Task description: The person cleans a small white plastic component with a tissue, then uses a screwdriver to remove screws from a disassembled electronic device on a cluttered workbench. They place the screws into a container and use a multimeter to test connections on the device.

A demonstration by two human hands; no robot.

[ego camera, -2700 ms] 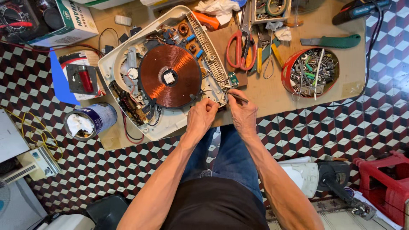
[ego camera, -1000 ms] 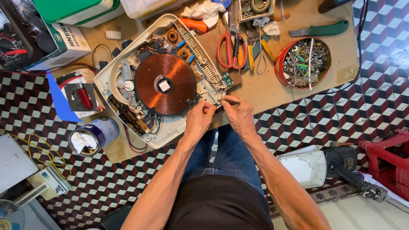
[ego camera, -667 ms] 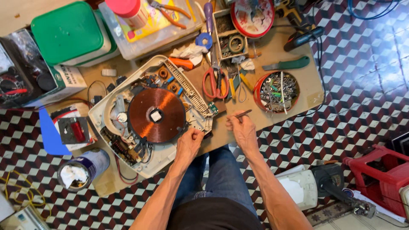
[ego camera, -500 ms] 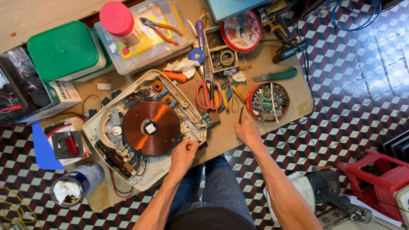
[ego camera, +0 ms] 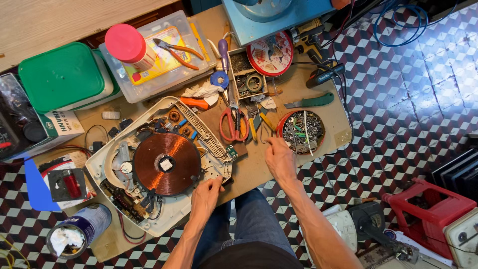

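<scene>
Reaching toward red bowl [ego camera: 286, 121] of screws: right hand [ego camera: 280, 157] just below-left of it, fingers pinched, maybe holding something small, can't tell. Left hand [ego camera: 206, 192] loosely curled, resting on cooker [ego camera: 112, 154] edge.

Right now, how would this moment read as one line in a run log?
left hand: resting on edge of opened induction cooker | right hand: fingers at rim of red bowl of screws | scissors: lying untouched between

One opened cooker [ego camera: 164, 164] with one copper coil [ego camera: 167, 163] lies under the left fingers [ego camera: 215, 183]. One red bowl [ego camera: 301, 131] of screws sits just past the right fingers [ego camera: 271, 142]. One pair of scissors [ego camera: 234, 124], one pink-capped can [ego camera: 128, 46] and two green-lidded boxes [ego camera: 62, 75] lie farther off.
</scene>
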